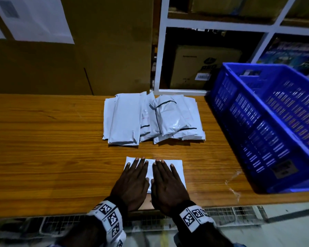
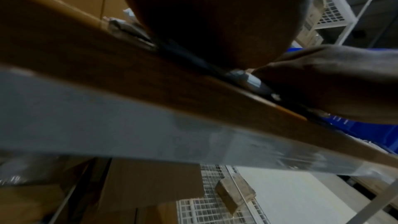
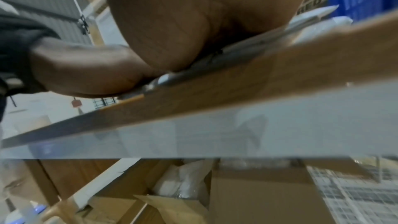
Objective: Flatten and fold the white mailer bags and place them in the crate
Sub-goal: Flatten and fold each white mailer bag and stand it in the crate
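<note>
A flat white mailer bag (image 1: 178, 168) lies near the front edge of the wooden table (image 1: 43, 139). My left hand (image 1: 132, 179) and right hand (image 1: 166, 180) lie side by side on it, palms down, fingers straight, pressing it flat. A pile of several white mailer bags (image 1: 150, 118) sits further back at the middle of the table. The blue crate (image 1: 268, 122) stands at the right end of the table. In the left wrist view my left palm (image 2: 215, 14) bears on the mailer (image 2: 245, 77); in the right wrist view my right palm (image 3: 183, 14) does the same on the mailer (image 3: 215, 60).
A tall cardboard box (image 1: 96, 50) with white labels stands behind the table at left. White shelving (image 1: 216, 25) with boxes rises behind the crate. A scrap of clear plastic (image 1: 234, 182) lies at the table's front right. Wire racks and cartons sit under the table.
</note>
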